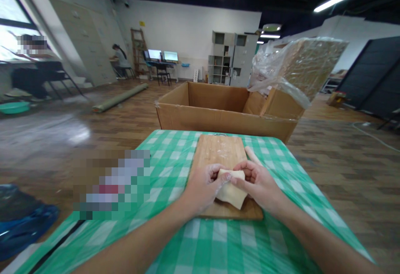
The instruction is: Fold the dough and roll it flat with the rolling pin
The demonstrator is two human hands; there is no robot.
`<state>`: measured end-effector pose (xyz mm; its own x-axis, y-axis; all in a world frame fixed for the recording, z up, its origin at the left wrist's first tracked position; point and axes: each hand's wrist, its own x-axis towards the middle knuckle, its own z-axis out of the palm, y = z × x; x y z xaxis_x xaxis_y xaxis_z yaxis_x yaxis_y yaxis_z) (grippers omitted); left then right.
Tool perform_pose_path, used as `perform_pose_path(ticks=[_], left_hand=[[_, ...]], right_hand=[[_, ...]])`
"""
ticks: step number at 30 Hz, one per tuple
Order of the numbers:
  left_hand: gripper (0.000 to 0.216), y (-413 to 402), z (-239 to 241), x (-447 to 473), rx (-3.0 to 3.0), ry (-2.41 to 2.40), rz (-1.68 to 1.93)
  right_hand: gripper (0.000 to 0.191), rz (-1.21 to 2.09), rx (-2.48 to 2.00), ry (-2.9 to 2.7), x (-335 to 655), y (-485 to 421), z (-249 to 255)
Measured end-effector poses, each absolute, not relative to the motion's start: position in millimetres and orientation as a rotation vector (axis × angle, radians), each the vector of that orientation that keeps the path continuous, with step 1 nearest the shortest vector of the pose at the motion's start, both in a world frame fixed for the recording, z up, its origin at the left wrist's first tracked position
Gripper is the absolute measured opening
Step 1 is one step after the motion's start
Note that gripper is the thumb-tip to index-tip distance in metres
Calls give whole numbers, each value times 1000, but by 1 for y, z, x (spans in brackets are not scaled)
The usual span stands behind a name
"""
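A pale, flat sheet of dough [231,195] hangs from my fingers just above a wooden cutting board [220,149]. My left hand [204,186] pinches its upper left edge between thumb and fingers. On the other side, my right hand [258,180] grips the upper right edge, the two thumbs almost meeting at the top. White powder shows on my left fingers and in a smear on the board. Along the board's right side lies a pale rolling pin [252,155], partly hidden behind my right hand.
A green and white checked cloth [168,157] covers the table. At left on it lies a pixelated object [115,182] with a black cord. Beyond the table's far edge stands a large open cardboard box [218,113]. Two people sit farther back at left.
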<state>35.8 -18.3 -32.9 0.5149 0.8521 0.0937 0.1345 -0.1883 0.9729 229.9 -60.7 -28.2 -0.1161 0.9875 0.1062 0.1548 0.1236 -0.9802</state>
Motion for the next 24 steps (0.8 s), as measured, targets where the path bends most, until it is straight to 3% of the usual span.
perform_pose_path(ticks=[4,7,13,24], left_hand=[[33,-21,-34,39,1496,844,954],[35,-22,-38,42,1443,835,972],[38,-20,-45,43,1408,793,866],[34,-23,-42,43,1333,783,898]], right_hand=[[45,1198,-1139,-1329,232,-55,-37],[38,1115,-1156,-1354,233,-55,-38],[17,601,-1216,-1595,232,-59,-35],[24,458,-1166,-1955,238,-60,-31]])
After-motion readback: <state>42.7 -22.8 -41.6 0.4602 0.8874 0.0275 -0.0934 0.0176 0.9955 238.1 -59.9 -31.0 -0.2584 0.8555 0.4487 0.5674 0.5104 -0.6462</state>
